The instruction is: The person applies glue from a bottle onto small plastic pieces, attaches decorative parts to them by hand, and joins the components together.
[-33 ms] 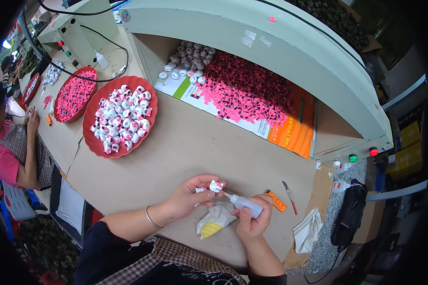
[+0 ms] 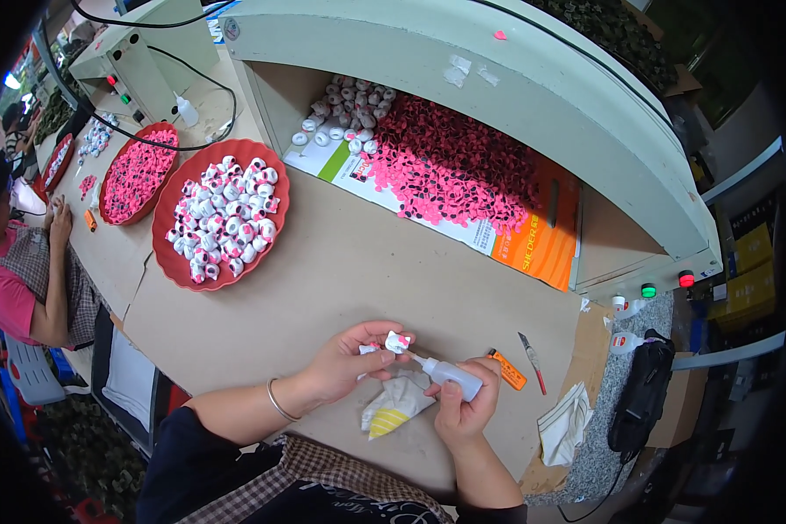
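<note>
My left hand [image 2: 339, 365] pinches a small white cat-head piece with pink bits [image 2: 396, 341] between thumb and fingers. A second white-and-pink piece [image 2: 367, 349] shows against its palm, partly hidden. My right hand [image 2: 468, 412] is wrapped round a translucent squeeze bottle [image 2: 454, 380], tilted so its thin nozzle points at the held cat head; whether the tip touches it I cannot tell. Under the hands lies a white cloth with a yellow striped corner [image 2: 391, 412]. Right of the bottle are an orange lighter [image 2: 507, 370] and a craft knife [image 2: 532, 361].
A red scalloped bowl [image 2: 162, 236] of white-and-pink heads stands left on the table. Pink pieces [image 2: 445, 166] and white heads [image 2: 349, 109] are heaped under the pale cabinet [image 2: 393, 44]. A crumpled cloth [image 2: 565, 425] lies at the right edge. At far left sits another person [image 2: 39, 288].
</note>
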A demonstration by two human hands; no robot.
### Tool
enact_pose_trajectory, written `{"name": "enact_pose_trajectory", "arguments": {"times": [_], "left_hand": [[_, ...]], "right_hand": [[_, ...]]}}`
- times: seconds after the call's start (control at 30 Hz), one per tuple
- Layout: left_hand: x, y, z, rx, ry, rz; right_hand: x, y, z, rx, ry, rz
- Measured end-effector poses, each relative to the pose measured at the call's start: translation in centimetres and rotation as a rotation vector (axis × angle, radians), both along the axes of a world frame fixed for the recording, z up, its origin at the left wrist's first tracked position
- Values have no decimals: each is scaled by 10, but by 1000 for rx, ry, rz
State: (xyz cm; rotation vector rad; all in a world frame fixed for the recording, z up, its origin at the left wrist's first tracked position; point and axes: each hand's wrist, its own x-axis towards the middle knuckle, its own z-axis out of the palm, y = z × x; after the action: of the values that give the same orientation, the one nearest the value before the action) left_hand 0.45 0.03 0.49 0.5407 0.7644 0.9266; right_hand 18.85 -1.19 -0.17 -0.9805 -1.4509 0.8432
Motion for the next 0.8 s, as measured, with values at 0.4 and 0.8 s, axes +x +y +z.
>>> {"name": "enact_pose_trajectory", "arguments": {"times": [0.4,0.8], "left_hand": [[-1,-1,-3,12,31,51],[1,-2,-1,28,14,28]], "right_hand": [[3,-2,0,46,-145,-31],[0,-1,2,39,-25,-32]]}}
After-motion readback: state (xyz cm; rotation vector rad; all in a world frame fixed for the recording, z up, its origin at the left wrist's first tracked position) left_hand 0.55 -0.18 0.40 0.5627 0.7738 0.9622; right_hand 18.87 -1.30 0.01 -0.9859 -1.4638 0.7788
